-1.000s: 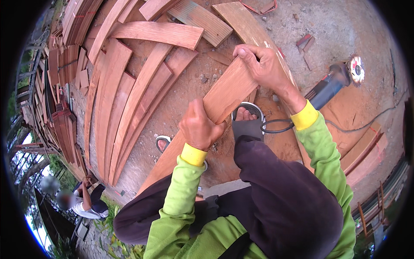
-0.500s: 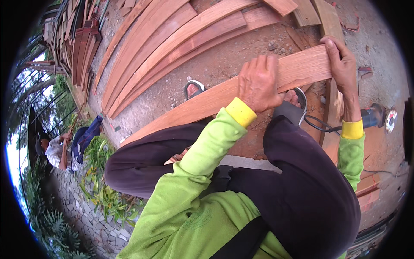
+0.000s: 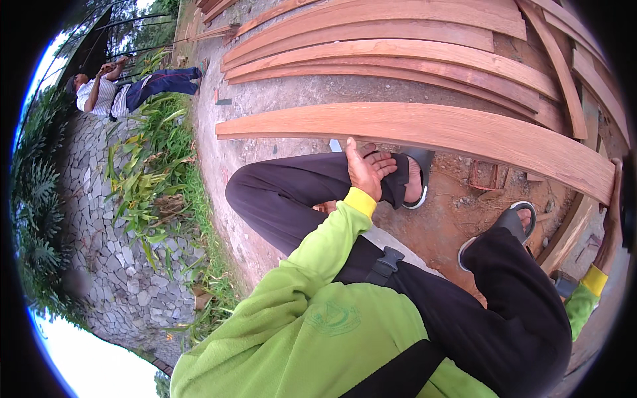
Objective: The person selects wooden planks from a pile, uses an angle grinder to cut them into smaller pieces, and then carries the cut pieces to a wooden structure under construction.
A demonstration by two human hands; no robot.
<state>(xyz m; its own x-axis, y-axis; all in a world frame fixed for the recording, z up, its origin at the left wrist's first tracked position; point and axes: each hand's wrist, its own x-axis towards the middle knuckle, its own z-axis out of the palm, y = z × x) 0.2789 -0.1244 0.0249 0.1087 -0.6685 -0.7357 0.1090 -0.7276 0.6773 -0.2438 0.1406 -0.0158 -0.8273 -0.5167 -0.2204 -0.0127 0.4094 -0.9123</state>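
Observation:
A long reddish-brown wooden plank [image 3: 411, 123] stretches across in front of me, its far left end beyond my knee. At the plank's right end, my right hand [image 3: 616, 189] grips the end; most of its fingers are hidden near the picture's rim. My left hand [image 3: 368, 174] is open just below the plank's near edge, palm turned up, thumb raised and fingers spread. Whether its thumb touches the wood I cannot tell. Nothing lies in that palm.
Several more planks [image 3: 398, 50] lie on the ground ahead. Beside my right forearm sits part of a dark power tool [image 3: 565, 285]. My sandalled feet [image 3: 514, 222] rest on reddish dirt. Plants [image 3: 159, 132] and a stone wall [image 3: 126, 225] border the left, where another person [image 3: 126, 93] stands.
My left hand has let go of the plank's top, moved left along it and turned palm up. The view has swung left, and the plank's left end now shows clear of my knee.

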